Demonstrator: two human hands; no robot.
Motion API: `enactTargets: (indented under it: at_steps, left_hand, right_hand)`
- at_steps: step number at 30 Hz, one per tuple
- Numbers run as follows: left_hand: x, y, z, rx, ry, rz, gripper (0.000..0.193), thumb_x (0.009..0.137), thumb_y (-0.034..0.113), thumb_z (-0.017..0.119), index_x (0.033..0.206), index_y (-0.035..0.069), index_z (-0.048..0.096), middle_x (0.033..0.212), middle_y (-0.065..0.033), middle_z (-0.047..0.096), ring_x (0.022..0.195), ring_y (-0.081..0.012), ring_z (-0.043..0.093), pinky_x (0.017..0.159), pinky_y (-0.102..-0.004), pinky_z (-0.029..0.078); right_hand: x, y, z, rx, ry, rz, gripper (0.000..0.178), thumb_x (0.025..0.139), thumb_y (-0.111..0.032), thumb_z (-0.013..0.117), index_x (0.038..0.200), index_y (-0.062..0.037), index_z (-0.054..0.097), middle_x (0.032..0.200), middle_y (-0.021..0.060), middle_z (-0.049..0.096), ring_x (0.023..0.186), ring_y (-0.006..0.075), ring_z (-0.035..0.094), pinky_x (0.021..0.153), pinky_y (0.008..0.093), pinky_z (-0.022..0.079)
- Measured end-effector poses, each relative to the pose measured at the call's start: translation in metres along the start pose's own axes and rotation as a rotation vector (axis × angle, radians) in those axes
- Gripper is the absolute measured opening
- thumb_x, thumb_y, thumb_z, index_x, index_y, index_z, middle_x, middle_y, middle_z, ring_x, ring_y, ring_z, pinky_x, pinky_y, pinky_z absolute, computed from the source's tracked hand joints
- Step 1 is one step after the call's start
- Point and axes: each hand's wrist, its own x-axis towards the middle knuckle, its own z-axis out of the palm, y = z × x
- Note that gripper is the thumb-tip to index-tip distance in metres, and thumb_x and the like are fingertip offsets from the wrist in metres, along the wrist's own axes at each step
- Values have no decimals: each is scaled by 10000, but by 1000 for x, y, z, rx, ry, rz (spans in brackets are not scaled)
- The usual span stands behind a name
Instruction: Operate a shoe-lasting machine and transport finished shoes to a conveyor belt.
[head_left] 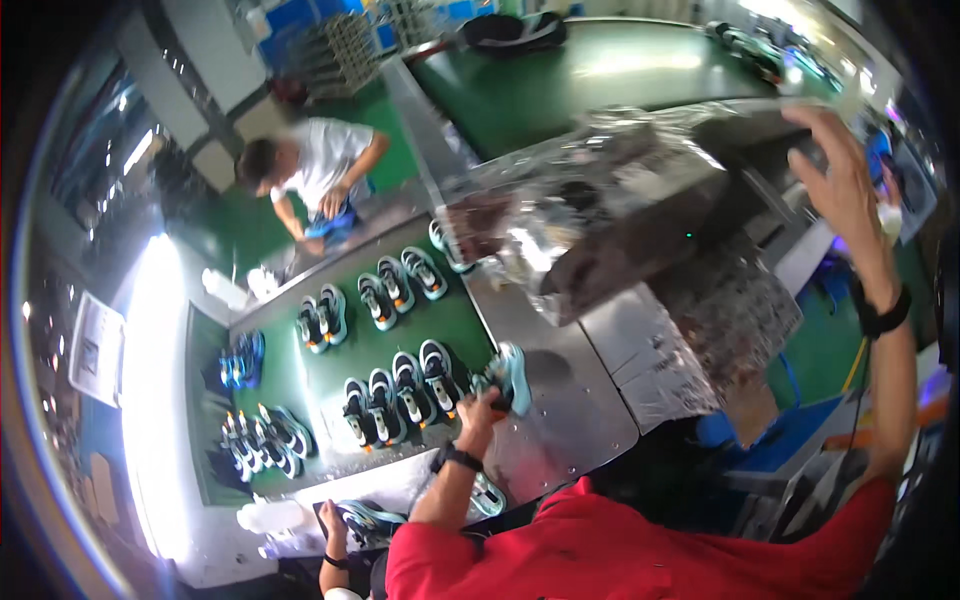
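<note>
My left hand [480, 412] grips a light-blue and black sneaker [511, 378] at the belt's right edge, over a metal plate [570, 400]. High at the right, my right hand [838, 185] is raised with its fingers apart and nothing in it. Nearest to that hand is a foil-covered box [630, 215] with a dark opening. Left of the held sneaker, a row of black and pale-blue sneakers [400, 395] stands on the green belt [290, 370]. More sneakers [400, 285] stand farther back on it.
Across the belt a person in a white shirt [325, 160] handles something blue. At the lower left, a co-worker's hand [335, 530] is beside another sneaker [370, 518]. A bright lamp [160, 400] borders the belt's left end. A second green belt [600, 70] runs behind the box.
</note>
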Motion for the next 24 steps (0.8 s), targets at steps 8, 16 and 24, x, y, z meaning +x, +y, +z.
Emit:
enactTargets:
  at_steps: [8,16,24]
  left_hand:
    - [169,114,16,-172,127,197,383,798,154,715,1084,-68,592,931,-155,659,584,-212,642,445,-291,511]
    - [323,171,50,669,521,495,683,797,245,683,1315,-88,387,1003,-316,625,937,-460,621,858,-476,490]
    - [333,150,86,1010,687,662,707,848,159,635,1370,-145,269,1222,-275,461,903,-390,637,709,-411,555]
  right_hand:
    - [232,-92,140,186,-254,-96,581,764,-107,660,1316,-36,493,1273,155,551,1098,286,564,973,379,447]
    - [332,-97,297,-58,-270,-364,720,754,-221,693,1401,-72,413,1389,228,428,1279,370,425,1099,409,342]
    - [335,-17,312,-44,-297,-70,586,755,-218,719,1284,-50,532,1231,160,589,1111,264,562,974,366,442]
